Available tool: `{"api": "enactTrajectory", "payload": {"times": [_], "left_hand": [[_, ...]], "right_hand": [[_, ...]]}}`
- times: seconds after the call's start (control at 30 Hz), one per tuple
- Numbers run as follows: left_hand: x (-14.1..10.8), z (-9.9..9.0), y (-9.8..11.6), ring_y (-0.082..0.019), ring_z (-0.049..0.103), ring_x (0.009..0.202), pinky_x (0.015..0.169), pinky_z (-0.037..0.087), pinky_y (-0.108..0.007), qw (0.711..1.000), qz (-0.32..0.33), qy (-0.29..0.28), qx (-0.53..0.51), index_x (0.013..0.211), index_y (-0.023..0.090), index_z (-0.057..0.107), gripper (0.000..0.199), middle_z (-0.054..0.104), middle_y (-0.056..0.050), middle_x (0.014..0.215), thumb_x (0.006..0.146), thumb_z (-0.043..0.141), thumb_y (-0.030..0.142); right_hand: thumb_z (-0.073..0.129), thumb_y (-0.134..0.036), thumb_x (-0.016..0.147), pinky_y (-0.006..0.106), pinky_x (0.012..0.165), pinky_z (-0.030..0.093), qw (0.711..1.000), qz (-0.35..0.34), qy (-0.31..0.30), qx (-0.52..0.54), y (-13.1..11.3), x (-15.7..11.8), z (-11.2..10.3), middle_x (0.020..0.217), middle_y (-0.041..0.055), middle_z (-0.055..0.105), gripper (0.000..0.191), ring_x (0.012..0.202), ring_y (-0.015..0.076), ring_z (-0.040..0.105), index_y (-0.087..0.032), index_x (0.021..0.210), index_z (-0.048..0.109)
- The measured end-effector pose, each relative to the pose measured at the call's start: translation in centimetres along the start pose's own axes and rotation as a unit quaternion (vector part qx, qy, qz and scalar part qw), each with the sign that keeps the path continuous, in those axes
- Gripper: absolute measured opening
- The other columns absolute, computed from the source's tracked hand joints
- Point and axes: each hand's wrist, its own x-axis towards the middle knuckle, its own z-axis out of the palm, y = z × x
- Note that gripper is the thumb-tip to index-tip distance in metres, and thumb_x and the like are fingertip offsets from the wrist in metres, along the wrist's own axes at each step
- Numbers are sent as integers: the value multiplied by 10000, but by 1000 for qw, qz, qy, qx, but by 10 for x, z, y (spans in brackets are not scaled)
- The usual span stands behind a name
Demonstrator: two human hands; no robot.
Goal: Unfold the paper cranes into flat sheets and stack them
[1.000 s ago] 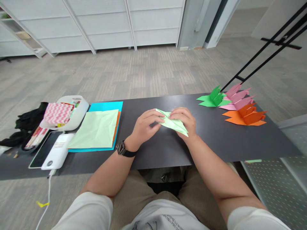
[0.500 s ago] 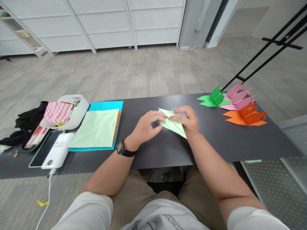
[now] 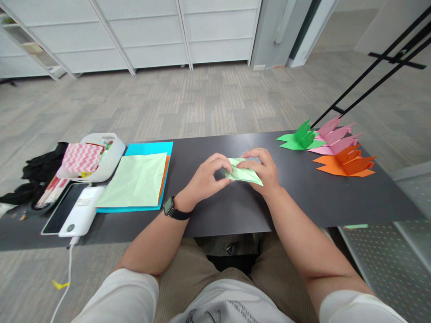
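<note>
Between my two hands is a small folded piece of pale green paper (image 3: 245, 174), with crease lines across it, over the middle of the dark table (image 3: 218, 215). My left hand (image 3: 209, 177), with a black watch on the wrist, pinches the paper's left end between thumb and fingers. On the other side, my right hand (image 3: 264, 170) grips it, thumb on the upper face and fingers curled at the far edge. The tips of some fingers are hidden behind the paper.
Left: flat paper sheets (image 3: 134, 179), a white power bank (image 3: 81, 211) with a cable, a phone (image 3: 60, 215), a white basket (image 3: 112, 157) and black cloth (image 3: 43, 163). Right: green (image 3: 303, 137), pink (image 3: 336, 137) and orange (image 3: 348, 162) folded paper shapes.
The pale green paper has tilted and looks narrower, its lower right corner now higher. My left fingers have curled further over its left end; my right hand has shifted slightly.
</note>
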Motion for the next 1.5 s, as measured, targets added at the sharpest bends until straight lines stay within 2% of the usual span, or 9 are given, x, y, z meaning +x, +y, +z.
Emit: {"api": "enactTrajectory", "payload": {"times": [0.17, 0.3, 0.4, 0.6, 0.77, 0.9, 1.17, 1.37, 1.5], "left_hand": [[-2, 1, -1, -169, 693, 907, 896, 560, -335, 998, -5, 46, 42, 1219, 241, 679, 369, 730, -5, 979, 884, 797, 141], [-1, 1, -1, -186, 705, 914, 937, 569, -375, 992, 41, 77, 93, 1021, 256, 755, 95, 750, -11, 924, 951, 749, 191], [-2, 1, 1, -198, 740, 984, 950, 585, -382, 992, 36, 92, 80, 968, 246, 751, 76, 790, -38, 1008, 987, 696, 197], [-4, 2, 1, -183, 736, 848, 835, 588, -337, 985, -78, 143, 55, 932, 234, 763, 100, 799, -30, 912, 978, 740, 320], [-1, 6, -11, -143, 688, 716, 666, 547, -265, 957, -209, 133, -148, 948, 199, 730, 251, 737, -6, 810, 894, 834, 422], [0, 10, -20, -140, 710, 786, 756, 578, -272, 929, -247, 102, -254, 962, 182, 710, 330, 760, -16, 884, 849, 877, 442], [1, 12, -25, -130, 697, 747, 722, 568, -262, 910, -286, 96, -283, 962, 174, 689, 372, 758, -17, 865, 829, 886, 460], [1, 16, -27, -138, 714, 737, 727, 584, -274, 907, -284, 120, -287, 1272, 229, 571, 518, 726, 17, 865, 876, 849, 417], [1, 18, -25, -169, 753, 897, 789, 609, -293, 925, -245, 124, -262, 1219, 237, 559, 444, 755, -55, 1110, 923, 809, 455]], "right_hand": [[755, -292, 963, 440, 900, 581, 999, 22, -22, 43, -3, 5, 0, 1056, 53, 778, 17, 992, 251, 735, -304, 969, 766], [725, -282, 967, 397, 844, 590, 993, 55, -34, 94, -9, 7, 4, 955, 49, 784, 26, 910, 227, 748, -272, 951, 743], [745, -349, 952, 362, 771, 581, 985, 106, -58, 125, -15, 8, 5, 904, 42, 778, 89, 823, 208, 729, -261, 941, 748], [802, -451, 891, 362, 759, 579, 949, 241, -61, 196, -15, 4, 12, 882, 23, 756, 218, 791, 204, 690, -258, 973, 743], [827, -543, 875, 301, 606, 498, 894, 347, -36, 281, -11, 0, 17, 703, -24, 623, 316, 630, 147, 558, -246, 862, 722], [881, -585, 807, 299, 575, 525, 849, 399, -44, 343, -11, 4, 17, 680, -22, 654, 400, 597, 143, 581, -235, 805, 686], [919, -622, 746, 280, 556, 584, 802, 442, -68, 396, -11, 8, 17, 716, -14, 685, 467, 606, 135, 627, -224, 867, 707], [889, -545, 804, 265, 563, 606, 824, 409, -23, 391, -8, 5, 20, 899, -24, 688, 579, 698, 150, 673, -310, 1266, 631], [844, -550, 840, 271, 597, 610, 845, 389, -15, 367, -6, 3, 21, 1088, 11, 703, 451, 719, 134, 656, -296, 1159, 653]]}}
